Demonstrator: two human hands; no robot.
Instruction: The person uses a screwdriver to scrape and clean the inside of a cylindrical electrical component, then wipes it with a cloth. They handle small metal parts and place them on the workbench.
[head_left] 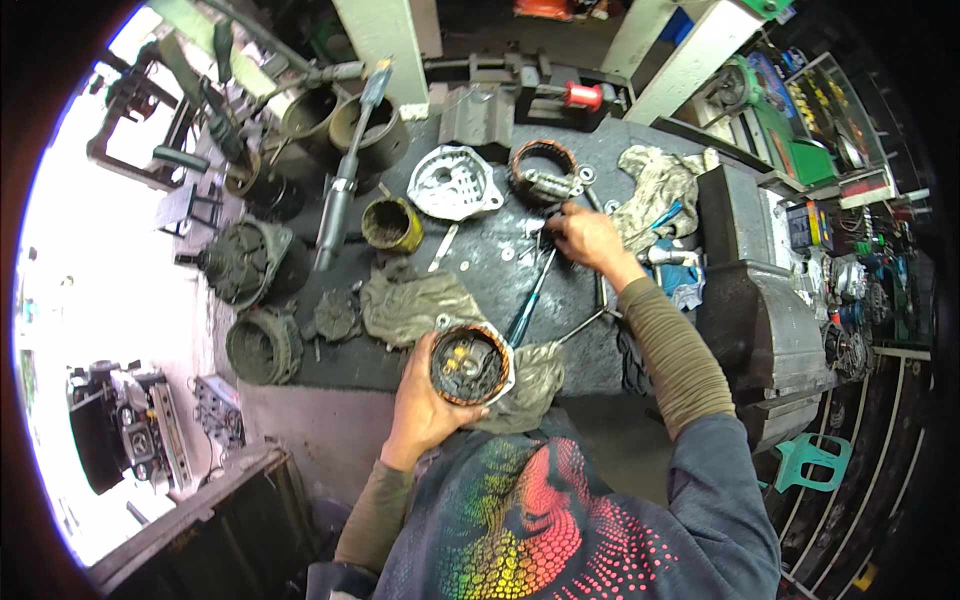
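Observation:
My left hand (422, 405) grips a round alternator housing (505, 385) with a ring of copper windings (437, 368) inside it, its open side turned up toward me. Above the bench, my right hand (588, 238) is closed with its fingertips together, close to the bench top; whatever they pinch is too small to make out. A blue-handled screwdriver (524, 312) lies just below those fingers. Beyond them sits a loose copper-wound stator ring (545, 152) with a metal rotor-like part (552, 184) against it. A silver end cover (455, 182) rests left of that ring.
Dirty rags (420, 303) lie on the dark workbench (390, 372), with another rag (655, 190) at right. A yellowish can (392, 224), a long tool (340, 195) and a worn motor housing (262, 345) occupy the left. A vise (570, 95) stands at the back; a heavy metal block (755, 310) is at right.

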